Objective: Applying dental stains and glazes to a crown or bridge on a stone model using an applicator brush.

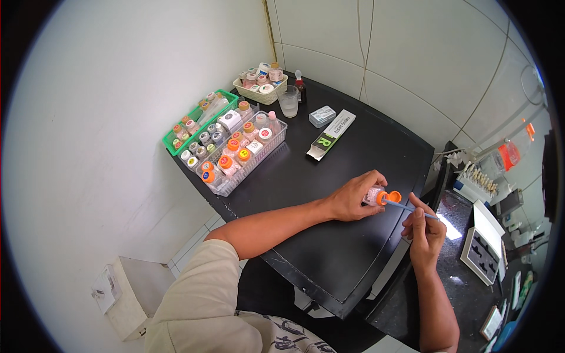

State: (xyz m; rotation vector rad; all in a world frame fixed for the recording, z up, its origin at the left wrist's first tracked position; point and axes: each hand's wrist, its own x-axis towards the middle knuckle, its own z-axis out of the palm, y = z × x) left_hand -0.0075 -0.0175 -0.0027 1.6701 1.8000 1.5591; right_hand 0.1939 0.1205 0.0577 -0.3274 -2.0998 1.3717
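My left hand [348, 200] is closed around a small clear bottle [372, 196] of pinkish contents, tipped on its side above the black table. Its orange cap [394, 196] points to the right and its flip lid looks raised. Between the thumb and fingers of my right hand [428, 235] is a thin blue stick [406, 207]. The stick's left tip reaches the bottle's mouth; whether it goes inside is too small to tell.
On the black table [276, 206] are a clear basket [259, 156] and a green basket [170, 147] of small bottles, a cream basket [265, 97], a glass [288, 103], a dark dropper bottle [301, 91], a small case [322, 116] and a long carton [338, 129]. An open white case [482, 253] lies right.
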